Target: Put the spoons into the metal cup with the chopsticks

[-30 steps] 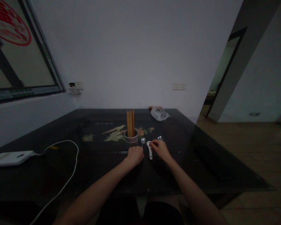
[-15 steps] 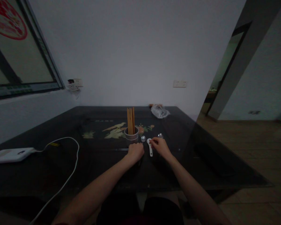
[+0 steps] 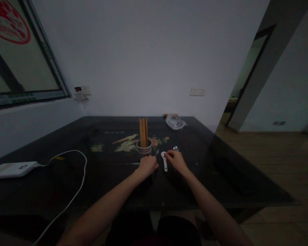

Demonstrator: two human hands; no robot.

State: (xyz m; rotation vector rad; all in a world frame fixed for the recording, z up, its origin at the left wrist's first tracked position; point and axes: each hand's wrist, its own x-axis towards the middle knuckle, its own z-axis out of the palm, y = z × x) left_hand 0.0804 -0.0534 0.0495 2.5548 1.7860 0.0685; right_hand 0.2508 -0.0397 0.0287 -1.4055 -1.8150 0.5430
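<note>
My left hand (image 3: 148, 165) is closed around a metal spoon (image 3: 157, 151). The spoon's bowl sticks out past the fingers and its thin handle shows below the hand. To the right, a white soup spoon (image 3: 165, 165) lies with its handle toward me. My right hand (image 3: 176, 160) pinches the edge of this white spoon near its bowl. Just behind the right hand shows the bowl of a second metal spoon (image 3: 176, 148), the rest of it mostly hidden. A round metal holder (image 3: 144, 150) stands beyond my left hand, with several wooden chopsticks (image 3: 143, 131) upright in it.
The dark tabletop (image 3: 113, 184) carries a bird-and-flower picture. A clear plastic bag (image 3: 175, 122) lies by the wall. At the left is a white power bank (image 3: 14, 170) with a white cable (image 3: 84, 171) looping off the edge. A dark flat object (image 3: 234, 176) lies at the right.
The metal spoon in my left hand has turned, so its bowl now looks narrower and more of its handle shows. My left hand has rolled slightly; my right hand stays nearly still.
</note>
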